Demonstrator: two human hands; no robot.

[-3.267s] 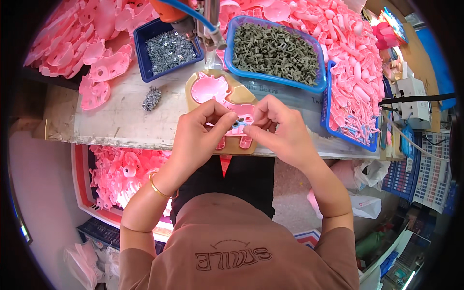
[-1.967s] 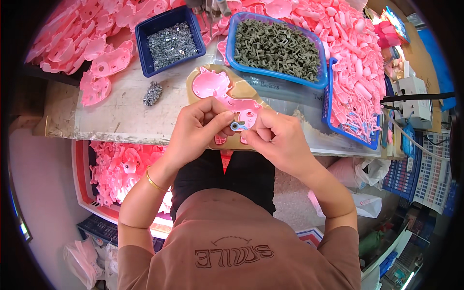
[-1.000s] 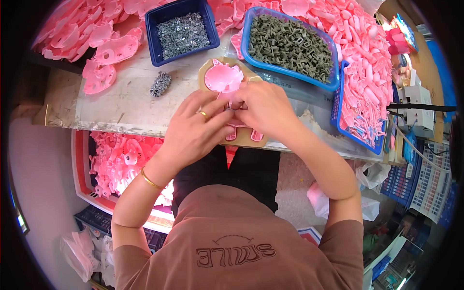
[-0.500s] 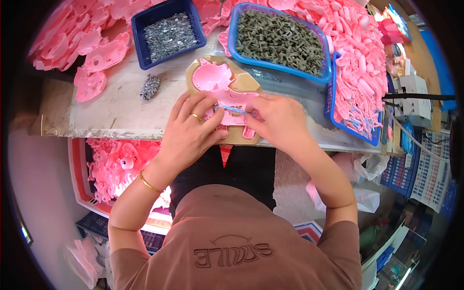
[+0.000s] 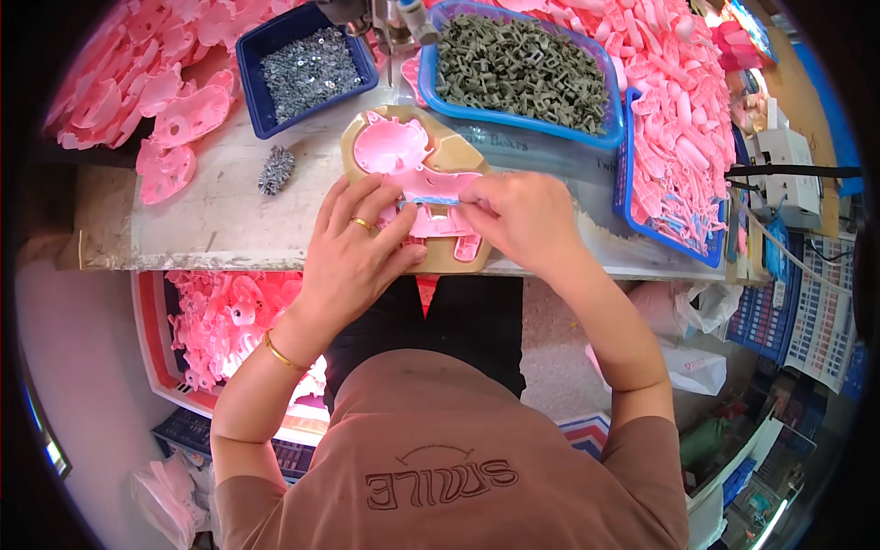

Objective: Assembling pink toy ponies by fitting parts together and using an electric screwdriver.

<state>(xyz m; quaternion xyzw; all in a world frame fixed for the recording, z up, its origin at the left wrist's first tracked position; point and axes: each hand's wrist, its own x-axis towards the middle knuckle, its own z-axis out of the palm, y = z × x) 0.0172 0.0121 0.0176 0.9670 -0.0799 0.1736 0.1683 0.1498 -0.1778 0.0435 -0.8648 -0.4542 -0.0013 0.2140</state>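
Both hands (image 5: pixel 431 229) still press the pink shell (image 5: pixel 412 170), now nearer the bench edge

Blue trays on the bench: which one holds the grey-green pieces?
The light blue tray at top centre; the dark blue tray left of it holds small silvery bits.

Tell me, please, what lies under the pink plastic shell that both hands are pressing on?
A tan jig on the workbench carries the pink shell. Left hand and right hand cover its lower part.
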